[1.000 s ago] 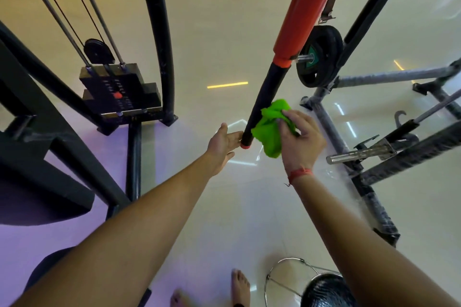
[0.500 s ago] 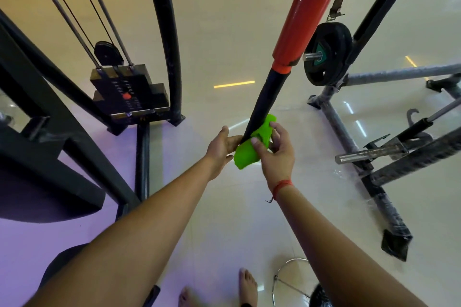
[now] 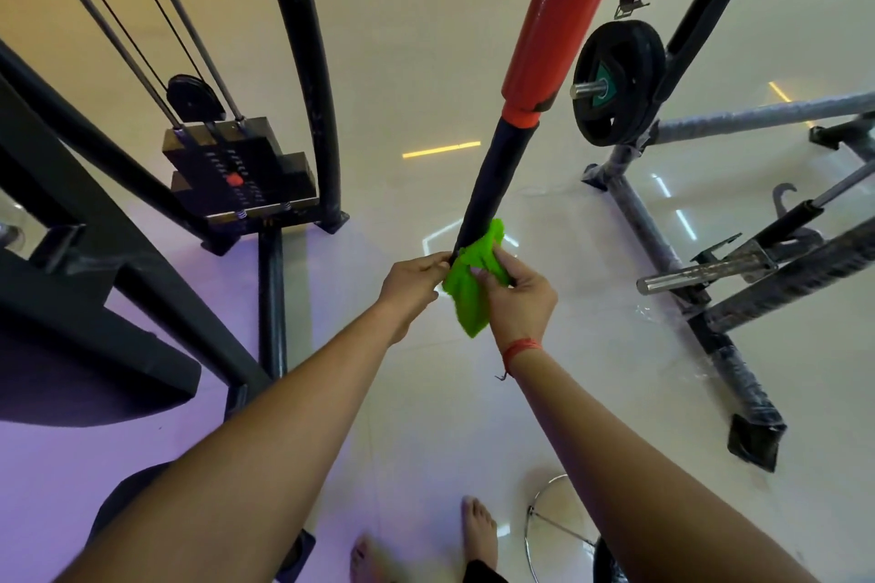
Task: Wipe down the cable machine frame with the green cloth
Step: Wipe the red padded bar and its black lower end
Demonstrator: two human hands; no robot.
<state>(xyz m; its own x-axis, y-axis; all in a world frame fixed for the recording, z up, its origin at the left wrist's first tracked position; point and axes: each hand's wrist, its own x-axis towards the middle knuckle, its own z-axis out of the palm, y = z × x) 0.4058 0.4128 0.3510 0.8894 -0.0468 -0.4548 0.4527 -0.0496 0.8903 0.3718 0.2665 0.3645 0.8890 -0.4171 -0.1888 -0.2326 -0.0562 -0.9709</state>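
Note:
A long bar hangs in front of me, red padding (image 3: 563, 14) above and a black grip (image 3: 492, 185) below. The green cloth (image 3: 471, 294) is bunched over the bar's lower tip. My right hand (image 3: 518, 294) pinches the cloth there, thumb and fingers curled round it. My left hand (image 3: 412, 286) touches the bar's end from the left, its fingertips at the tip; how they lie is hard to make out. The cable machine's black frame (image 3: 303, 62) with its weight stack (image 3: 236, 170) stands at the left.
A black seat pad (image 3: 71, 374) juts in at the lower left. A rack with a weight plate (image 3: 615, 81) and wrapped bars (image 3: 700, 331) spreads over the floor on the right. A chrome stool base (image 3: 558, 525) and my bare feet (image 3: 478, 530) are below.
My right hand has carried the cloth from the bar's right side down over its lower tip. My left hand has stayed at the bar's end.

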